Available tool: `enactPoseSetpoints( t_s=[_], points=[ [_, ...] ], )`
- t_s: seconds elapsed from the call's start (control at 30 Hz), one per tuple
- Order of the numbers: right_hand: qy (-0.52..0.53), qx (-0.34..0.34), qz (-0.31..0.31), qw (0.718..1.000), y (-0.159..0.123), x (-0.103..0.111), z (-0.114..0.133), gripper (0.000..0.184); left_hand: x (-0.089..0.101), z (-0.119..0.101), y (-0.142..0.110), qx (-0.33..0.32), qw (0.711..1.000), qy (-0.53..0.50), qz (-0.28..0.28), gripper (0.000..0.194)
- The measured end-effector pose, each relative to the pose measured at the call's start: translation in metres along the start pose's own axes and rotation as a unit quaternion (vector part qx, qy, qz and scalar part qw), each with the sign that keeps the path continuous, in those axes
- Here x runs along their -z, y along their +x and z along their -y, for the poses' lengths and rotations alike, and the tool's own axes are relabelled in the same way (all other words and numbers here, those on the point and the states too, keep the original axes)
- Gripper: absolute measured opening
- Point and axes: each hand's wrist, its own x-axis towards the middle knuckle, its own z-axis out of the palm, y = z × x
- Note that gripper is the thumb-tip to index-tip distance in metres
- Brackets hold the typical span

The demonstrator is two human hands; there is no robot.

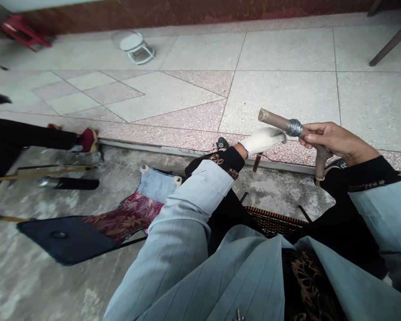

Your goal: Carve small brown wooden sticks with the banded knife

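My right hand (pixel 334 140), bare, is closed around a brown wooden stick (pixel 276 119) whose right end bends downward. Silver wire (pixel 294 128) is wound in a tight coil around the stick, just left of my right fingers. My left hand (pixel 263 141) wears a white glove and is just below the stick's left part, its fingers curled. A short brown piece (pixel 257 162) sticks out beneath the glove; what it belongs to is hidden. From near the glove a thin dark strand runs right, below the stick.
A cloth folding seat (pixel 133 214) stands left of me on the concrete, near a dark cylinder (pixel 78 183). Another person's leg and red shoe (pixel 87 140) are at the left. A tiled step edge (pixel 173 149) crosses ahead. Farther back are a white stool (pixel 137 47) and a red stool (pixel 25 32).
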Motion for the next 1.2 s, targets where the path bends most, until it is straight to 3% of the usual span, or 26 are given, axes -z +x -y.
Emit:
enactPoseSetpoints(
  t_s=[0.1, 0.17, 0.27, 0.33, 0.4, 0.47, 0.5, 0.57, 0.63, 0.73, 0.87, 0.93, 1.0, 1.07, 1.2],
  points=[
    [-0.007, 0.007, 0.016, 1.0, -0.003, 0.0, 0.001, 0.034, 0.004, 0.004, -0.001, 0.052, 0.979, 0.198, -0.005, 0.036],
    [0.011, 0.03, 0.013, 0.999, -0.007, 0.001, 0.005, 0.037, 0.008, 0.009, -0.003, 0.085, 0.948, 0.305, 0.032, 0.035],
    [0.045, 0.068, 0.001, 0.997, -0.01, 0.005, 0.009, 0.039, 0.014, 0.022, -0.005, 0.125, 0.917, 0.367, 0.1, 0.032],
    [0.045, 0.066, 0.007, 0.997, -0.009, 0.008, 0.008, 0.038, 0.017, 0.027, -0.006, 0.133, 0.914, 0.365, 0.118, 0.039],
    [0.031, 0.047, 0.016, 0.998, -0.007, 0.009, 0.005, 0.035, 0.016, 0.026, -0.006, 0.086, 0.938, 0.316, 0.116, 0.059],
    [0.017, 0.025, 0.02, 0.999, -0.003, 0.007, 0.0, 0.032, 0.011, 0.018, -0.005, -0.015, 0.976, 0.187, 0.111, 0.078],
    [0.012, 0.015, 0.021, 1.0, -0.002, 0.005, -0.003, 0.031, 0.008, 0.012, -0.004, -0.066, 0.987, 0.09, 0.116, 0.079],
    [0.006, 0.0, 0.02, 1.0, 0.001, 0.003, -0.006, 0.03, -0.003, 0.0, -0.002, -0.1, 0.983, -0.082, 0.127, 0.068],
    [0.012, -0.001, 0.008, 1.0, 0.003, 0.002, -0.008, 0.026, -0.014, -0.007, 0.001, -0.099, 0.972, -0.187, 0.104, 0.05],
    [0.014, 0.006, -0.042, 0.999, 0.005, 0.006, -0.007, 0.022, -0.027, -0.008, 0.005, -0.042, 0.964, -0.255, 0.058, 0.027],
    [-0.077, -0.029, -0.153, 0.985, 0.009, 0.017, -0.011, 0.023, -0.032, -0.003, 0.003, -0.012, 0.943, -0.309, 0.124, 0.022],
    [-0.163, -0.066, -0.178, 0.968, 0.013, 0.022, -0.017, 0.029, -0.027, -0.005, 0.0, -0.015, 0.942, -0.304, 0.143, 0.022],
    [-0.267, -0.094, -0.151, 0.947, 0.015, 0.026, -0.024, 0.037, -0.02, -0.01, -0.004, -0.006, 0.952, -0.272, 0.139, 0.022],
    [-0.344, -0.099, -0.082, 0.93, 0.015, 0.03, -0.031, 0.039, -0.013, -0.016, -0.008, 0.014, 0.965, -0.222, 0.138, 0.021],
    [-0.324, -0.088, 0.126, 0.933, 0.008, 0.034, -0.034, 0.038, -0.003, -0.024, -0.013, 0.004, 0.977, -0.132, 0.166, 0.018]
  ],
)
